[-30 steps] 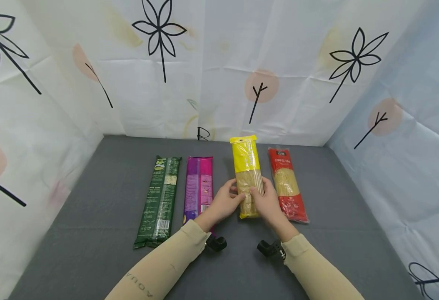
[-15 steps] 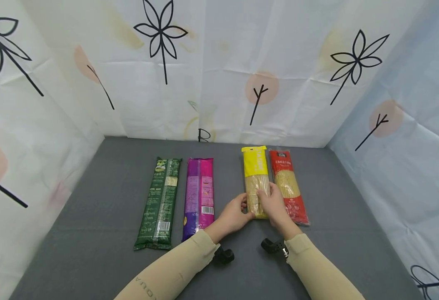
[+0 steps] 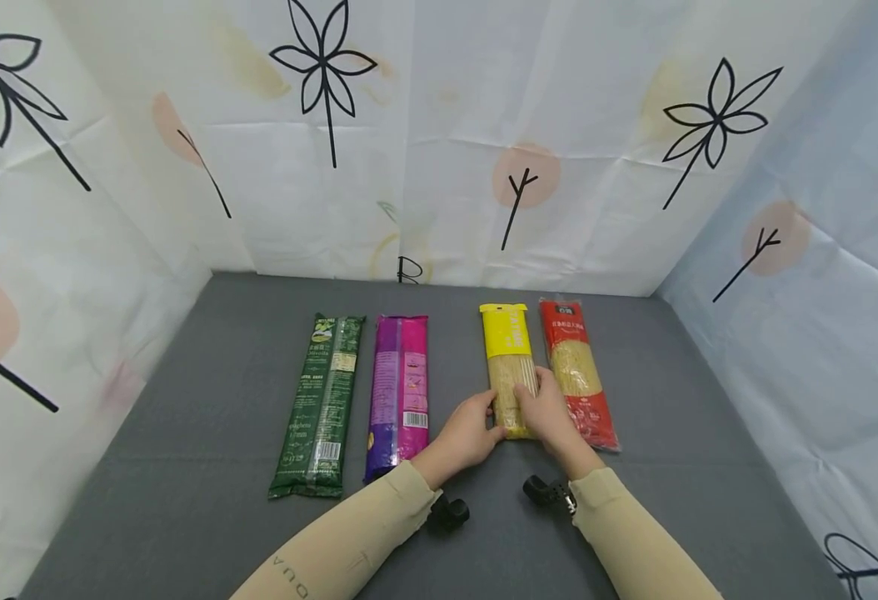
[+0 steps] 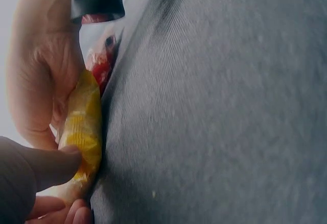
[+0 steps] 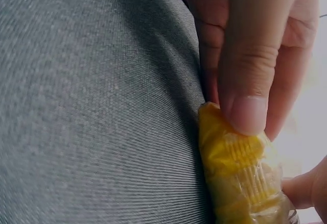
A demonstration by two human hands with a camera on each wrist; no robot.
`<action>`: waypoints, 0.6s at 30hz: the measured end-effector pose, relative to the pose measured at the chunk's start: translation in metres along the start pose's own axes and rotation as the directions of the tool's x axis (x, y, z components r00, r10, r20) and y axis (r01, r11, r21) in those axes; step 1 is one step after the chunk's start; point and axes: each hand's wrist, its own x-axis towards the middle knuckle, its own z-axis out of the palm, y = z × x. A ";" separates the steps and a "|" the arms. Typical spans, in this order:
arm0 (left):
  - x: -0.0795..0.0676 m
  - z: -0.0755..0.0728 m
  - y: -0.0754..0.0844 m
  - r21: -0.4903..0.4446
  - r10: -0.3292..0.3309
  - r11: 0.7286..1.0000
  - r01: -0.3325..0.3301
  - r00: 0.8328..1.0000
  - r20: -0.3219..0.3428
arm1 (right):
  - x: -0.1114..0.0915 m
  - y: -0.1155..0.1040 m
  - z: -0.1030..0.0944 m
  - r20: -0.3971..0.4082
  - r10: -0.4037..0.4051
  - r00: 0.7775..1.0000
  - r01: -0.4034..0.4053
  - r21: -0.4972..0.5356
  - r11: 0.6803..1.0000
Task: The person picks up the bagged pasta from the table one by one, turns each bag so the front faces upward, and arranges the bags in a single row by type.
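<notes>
Pack point(image 3: 508, 337) with yellow top pinched by left hand point(image 3: 465, 431) and right hand point(image 3: 551, 415), left of red pack point(image 3: 576, 368); likely being set straight; gentle letting go needed next.

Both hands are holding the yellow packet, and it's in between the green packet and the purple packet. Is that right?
Not quite: the place is wrong. The head view shows the yellow packet lying between the purple packet and the red packet. The left hand and right hand are both holding it, just as you said.
</notes>
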 end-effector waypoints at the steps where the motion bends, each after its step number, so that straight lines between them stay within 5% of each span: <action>1: 0.000 0.000 0.000 0.012 0.005 1.000 -0.005 1.000 0.003 | 0.000 0.001 0.000 0.001 -0.002 1.000 0.002 -0.008 1.000; 10: -0.001 -0.002 -0.002 0.082 0.073 0.994 -0.079 0.995 0.067 | 0.000 0.002 -0.003 -0.023 -0.021 1.000 0.020 -0.060 0.998; 18: -0.010 -0.025 -0.008 -0.105 0.093 0.991 -0.082 0.990 0.104 | -0.005 -0.006 -0.002 -0.039 -0.091 0.995 0.082 -0.183 0.980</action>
